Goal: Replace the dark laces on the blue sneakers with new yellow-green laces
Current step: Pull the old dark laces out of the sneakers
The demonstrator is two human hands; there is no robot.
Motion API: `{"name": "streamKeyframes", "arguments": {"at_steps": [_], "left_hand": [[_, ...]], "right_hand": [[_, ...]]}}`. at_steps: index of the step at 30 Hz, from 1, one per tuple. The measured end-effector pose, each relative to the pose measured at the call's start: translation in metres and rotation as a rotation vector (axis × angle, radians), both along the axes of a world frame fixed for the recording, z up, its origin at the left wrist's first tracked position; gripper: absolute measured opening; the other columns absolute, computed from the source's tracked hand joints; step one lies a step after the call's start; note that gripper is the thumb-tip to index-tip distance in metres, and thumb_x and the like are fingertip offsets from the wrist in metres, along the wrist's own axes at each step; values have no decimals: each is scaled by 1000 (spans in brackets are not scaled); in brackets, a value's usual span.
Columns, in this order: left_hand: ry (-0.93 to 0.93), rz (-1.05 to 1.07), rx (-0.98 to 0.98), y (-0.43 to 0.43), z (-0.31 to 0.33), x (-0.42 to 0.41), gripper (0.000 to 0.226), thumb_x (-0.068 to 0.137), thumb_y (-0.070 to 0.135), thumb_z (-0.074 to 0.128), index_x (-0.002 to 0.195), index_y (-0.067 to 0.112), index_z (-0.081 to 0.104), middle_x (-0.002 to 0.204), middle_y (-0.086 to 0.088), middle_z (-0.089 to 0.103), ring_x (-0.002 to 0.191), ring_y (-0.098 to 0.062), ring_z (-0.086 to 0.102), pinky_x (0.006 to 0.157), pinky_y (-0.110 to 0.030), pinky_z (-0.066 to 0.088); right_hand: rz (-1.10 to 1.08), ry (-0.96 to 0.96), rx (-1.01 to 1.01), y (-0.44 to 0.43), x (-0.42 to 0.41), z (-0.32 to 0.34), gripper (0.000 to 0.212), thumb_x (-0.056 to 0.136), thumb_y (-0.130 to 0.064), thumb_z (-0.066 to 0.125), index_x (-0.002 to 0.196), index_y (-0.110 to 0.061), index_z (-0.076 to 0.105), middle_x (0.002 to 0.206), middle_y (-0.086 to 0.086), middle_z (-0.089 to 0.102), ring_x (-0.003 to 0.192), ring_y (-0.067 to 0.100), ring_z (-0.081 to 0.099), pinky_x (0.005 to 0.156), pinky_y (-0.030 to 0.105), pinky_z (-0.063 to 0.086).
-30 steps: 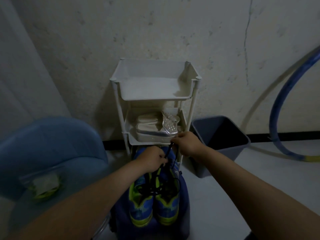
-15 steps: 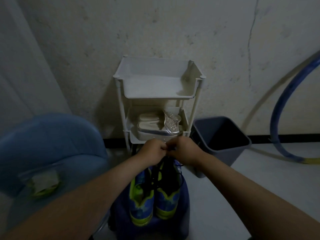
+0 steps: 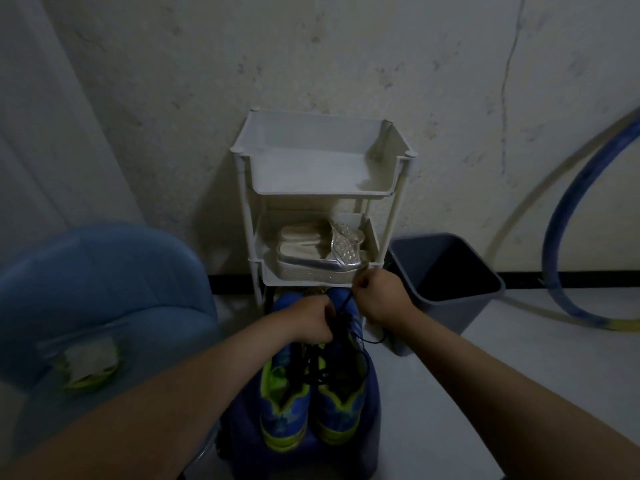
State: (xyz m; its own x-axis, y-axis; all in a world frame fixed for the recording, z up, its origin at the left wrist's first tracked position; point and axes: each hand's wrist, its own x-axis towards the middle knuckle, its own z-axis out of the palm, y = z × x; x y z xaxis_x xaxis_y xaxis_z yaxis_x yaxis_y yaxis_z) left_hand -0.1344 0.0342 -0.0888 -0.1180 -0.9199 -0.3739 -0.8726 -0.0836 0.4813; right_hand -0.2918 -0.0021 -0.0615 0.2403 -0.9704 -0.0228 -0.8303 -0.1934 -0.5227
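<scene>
Two blue sneakers (image 3: 287, 407) with yellow-green trim and soles stand upright side by side, touching, just below the left hand's (image 3: 308, 320) curled fingers (image 3: 323, 311). A dark lace (image 3: 347, 302) runs taut from the pinching fingers (image 3: 360, 282) of the right hand (image 3: 381, 299) down toward the left fingers. The rest spills in loose black loops over both sneakers' openings. Well off to the left of the fingers lies a clear packet (image 3: 88, 362) showing yellow-green, too blurred to make out.

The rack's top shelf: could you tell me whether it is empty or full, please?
Empty: the top shelf shows only bare white floor; the sandals sit one shelf lower.
</scene>
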Motion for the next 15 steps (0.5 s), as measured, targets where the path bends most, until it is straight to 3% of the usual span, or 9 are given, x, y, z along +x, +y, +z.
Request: {"name": "streamKeyframes", "arguments": {"at_steps": [2,5,7,9,12,15], "left_hand": [[-8,-19,33,0,0,-2,42,75,18,72,116,16,60,110,-3,65,98,-18,62,78,-26,51],[-82,-68,32,1,-4,-3,18,78,18,69,94,11,69,92,-7,67,90,-21,66,68,-26,48],[-98,-67,15,2,-9,-2,8,77,18,71,79,12,66,80,-5,64,81,-21,64,63,-26,47],[-102,-69,10,3,-10,-1,10,77,17,72,76,15,63,77,-3,61,78,-19,62,62,-26,45],[-94,-116,38,4,-10,2,16,77,23,74,89,16,66,87,-1,62,85,-19,62,68,-25,45],[-64,-149,48,4,-11,6,50,77,25,76,124,19,59,102,2,60,89,-14,56,75,-23,44]], "right_hand": [[-22,-28,22,2,3,0,24,88,-9,52,73,2,67,74,15,68,72,27,63,63,28,45],[30,-99,152,7,8,3,19,90,-8,52,83,2,67,79,15,69,71,27,67,61,33,54],[1,-247,343,9,10,5,11,92,-1,52,93,0,63,78,14,67,60,24,67,52,30,55],[-82,-459,542,11,9,8,12,98,0,46,103,-1,57,80,23,66,54,29,66,52,36,59],[-119,-545,630,14,7,6,21,104,-9,37,97,-4,56,70,17,69,48,27,61,50,37,56],[-110,-395,455,12,8,-2,26,101,-14,39,81,-10,56,59,3,57,48,18,51,47,29,45]]}}
